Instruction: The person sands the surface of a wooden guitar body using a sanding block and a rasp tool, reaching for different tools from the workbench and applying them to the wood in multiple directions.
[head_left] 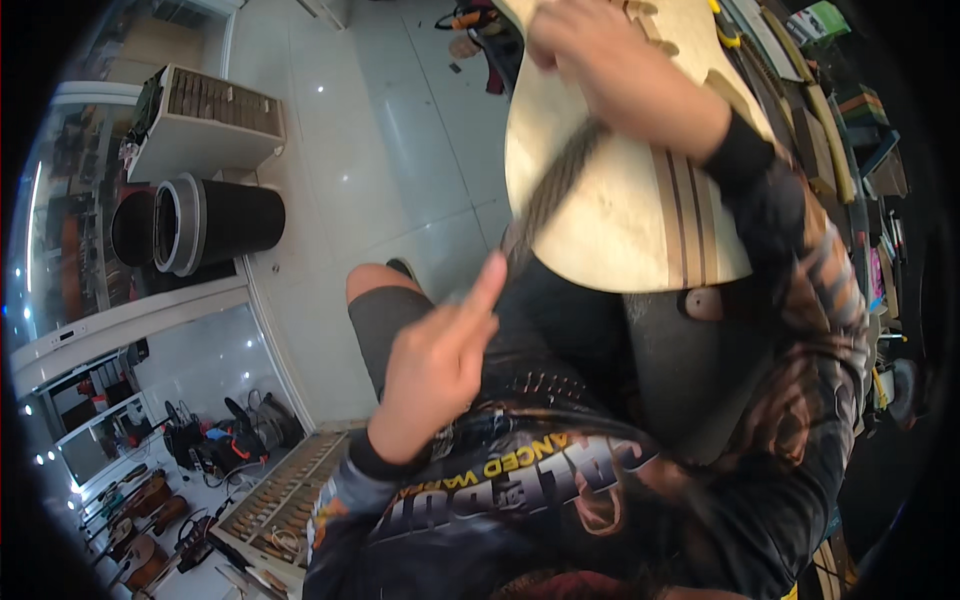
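Observation:
A pale wooden guitar body (590, 235) with dark and brown stripes lies across my lap toward the right. Over its left edge slants a long, dark, rough-toothed file (555, 190), slightly smeared by motion. My right hand (610, 70) is closed at the file's upper end, above the wood; its grip is partly hidden. My left hand (435, 355) pinches the lower tip, index finger stretched along it and the other fingers curled. The guitar body's far end runs out of the picture at the top.
A cluttered workbench (820, 140) with wood pieces and tools runs along the right. To the left stand a black bin (235, 215) and a white cabinet (205, 150) on the tiled floor (350, 130). A wooden rack (285, 495) sits at lower left, near several guitars (140, 560).

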